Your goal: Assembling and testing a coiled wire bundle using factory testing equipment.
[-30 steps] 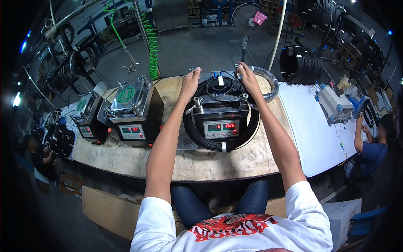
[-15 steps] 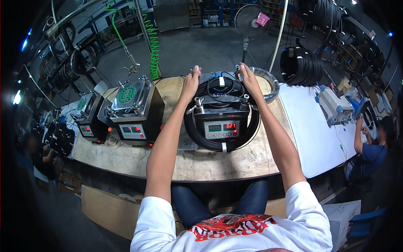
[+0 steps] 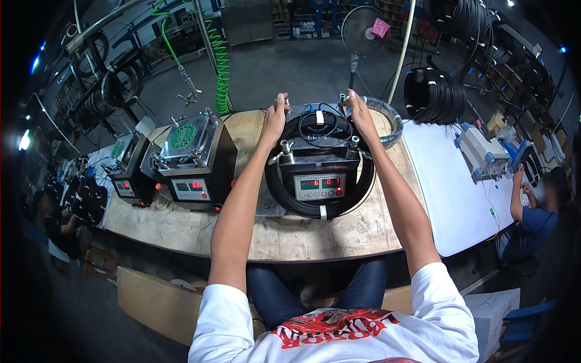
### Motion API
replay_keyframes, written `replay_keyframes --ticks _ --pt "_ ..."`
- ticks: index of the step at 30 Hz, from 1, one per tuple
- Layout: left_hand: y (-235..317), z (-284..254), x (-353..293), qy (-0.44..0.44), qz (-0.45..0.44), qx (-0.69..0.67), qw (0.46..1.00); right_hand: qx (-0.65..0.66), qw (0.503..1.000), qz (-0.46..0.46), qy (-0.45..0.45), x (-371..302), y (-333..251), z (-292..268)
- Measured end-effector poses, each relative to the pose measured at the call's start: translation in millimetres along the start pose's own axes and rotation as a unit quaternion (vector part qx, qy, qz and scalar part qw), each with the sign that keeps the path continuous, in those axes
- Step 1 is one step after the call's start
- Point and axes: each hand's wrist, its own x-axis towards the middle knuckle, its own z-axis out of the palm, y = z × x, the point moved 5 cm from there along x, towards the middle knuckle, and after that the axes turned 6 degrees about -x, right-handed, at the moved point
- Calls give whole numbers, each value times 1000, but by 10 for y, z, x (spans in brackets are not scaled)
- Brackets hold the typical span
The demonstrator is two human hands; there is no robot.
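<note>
I see my left hand point(image 3: 275, 116) curled over the far left corner of the black test box point(image 3: 319, 166), fingers together and pinched on a small metal fitting there, while my right hand point(image 3: 358, 110) mirrors it at the far right corner, fingers closed on a like fitting. The box sits mid-bench, just ahead of me, its display panel point(image 3: 319, 186) with red and green digits facing near, toward me. Around the box lies a coil of black cable point(image 3: 290, 199); its ring is flat on the wooden bench point(image 3: 181, 227), the long axis running left to right. Thin dark leads loop over the box's top. Just left stands a second box with a clamped lid point(image 3: 192, 158), and farther left a third. To the right is a white table point(image 3: 451, 181), where another person point(image 3: 538, 209) works at its far edge. A green coiled hose point(image 3: 221, 57) hangs far left.
</note>
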Motion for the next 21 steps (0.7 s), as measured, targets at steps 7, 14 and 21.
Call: replay_keyframes --ticks 7,14,21 --pt "36 12 -19 4 -5 -6 1000 4 1000 5 -6 28 78 -1" --pt "45 21 -39 -1 -8 0 1000 4 1000 5 -6 0 12 -7" --pt "95 39 -34 -11 23 16 1000 -20 999 19 -35 27 42 -20"
